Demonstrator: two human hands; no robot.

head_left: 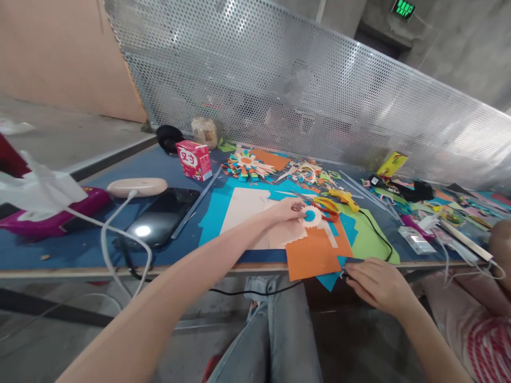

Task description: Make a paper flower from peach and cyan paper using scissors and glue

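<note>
My left hand [290, 209] reaches over the sheets, with its fingers pinched at the edge of a pale paper ring [318, 218] with a toothed outer rim. Blue shows through the ring's hole. Scissors with orange and yellow handles [328, 205] lie just behind it. Under the ring is an orange sheet [315, 260] that overhangs the table's front edge. At that edge my right hand [377, 282] is closed beside a blue paper corner [328, 282]; something small and dark is at its fingertips, too unclear to name. Pale sheets [243, 210] lie on a blue sheet [209, 226].
A yellow glue gun [344, 199] trails a black cord. Paper scraps [307, 173] and a fringed paper flower [247, 162] lie at the back. Left are a phone [163, 215], a white device [138, 187] and a pink box [194, 159]. Another person sits at the right.
</note>
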